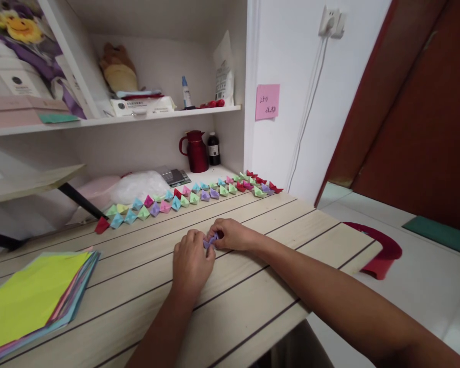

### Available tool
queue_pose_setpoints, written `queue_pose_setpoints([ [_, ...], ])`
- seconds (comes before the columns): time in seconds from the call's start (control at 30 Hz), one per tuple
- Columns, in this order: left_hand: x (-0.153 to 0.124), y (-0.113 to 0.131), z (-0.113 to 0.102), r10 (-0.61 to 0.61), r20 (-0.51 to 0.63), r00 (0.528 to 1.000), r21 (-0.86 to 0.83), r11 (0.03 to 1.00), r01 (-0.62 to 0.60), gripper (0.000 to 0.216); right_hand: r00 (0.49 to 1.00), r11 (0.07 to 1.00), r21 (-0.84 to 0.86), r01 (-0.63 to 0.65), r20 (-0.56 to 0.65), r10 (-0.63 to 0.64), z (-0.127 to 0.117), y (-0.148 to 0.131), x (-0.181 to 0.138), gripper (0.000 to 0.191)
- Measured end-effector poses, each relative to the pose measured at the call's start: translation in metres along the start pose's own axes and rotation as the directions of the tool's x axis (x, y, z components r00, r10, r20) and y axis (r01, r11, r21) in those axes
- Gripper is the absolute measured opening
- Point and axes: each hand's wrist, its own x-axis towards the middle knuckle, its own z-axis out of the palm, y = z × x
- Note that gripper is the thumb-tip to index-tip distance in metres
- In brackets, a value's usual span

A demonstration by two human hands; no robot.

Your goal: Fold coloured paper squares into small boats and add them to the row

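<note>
Between my two hands, low over the middle of the table, is a small purple folded paper boat [210, 242], partly covered by fingers. My left hand [193, 258] pinches it from the left with thumb and fingers. From the right, my right hand [230, 235] grips its other side, the thumb and forefinger curled in. Beyond my hands, two uneven rows of folded paper boats [164, 206] in many colours run along the table's far edge. To the left lies a stack of coloured paper [38, 291], a yellow sheet on top.
The striped wooden table [260, 306] ends at a rounded right corner, with a red stool [383, 245] beside it. Behind the boats stand a red jug [197, 152] and a dark bottle [213, 149]. A pink note [267, 101] hangs on the wall.
</note>
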Motion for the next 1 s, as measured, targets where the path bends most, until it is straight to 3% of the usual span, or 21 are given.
queue_pose_setpoints([
  [0.23, -0.0007, -0.0024, 0.0028, 0.099, -0.017, 0.995, -0.131, 0.986, -0.101, 0.012, 0.999, 1.0, 0.007, 0.017, 0.041, -0.017, -0.0017, 0.0023, -0.0024, 0.024],
  [0.8, 0.0003, -0.0029, 0.0065, 0.079, 0.028, 0.996, -0.144, 0.987, -0.074, 0.012, 0.994, 0.993, 0.105, 0.054, 0.085, -0.063, -0.0073, 0.0057, -0.0065, 0.029],
  [1.0, 0.0014, -0.0019, 0.0059, 0.073, 0.035, 0.997, -0.145, 0.987, -0.067, 0.012, 0.998, 0.998, -0.001, 0.056, 0.024, -0.056, -0.0008, 0.0038, -0.005, 0.025],
])
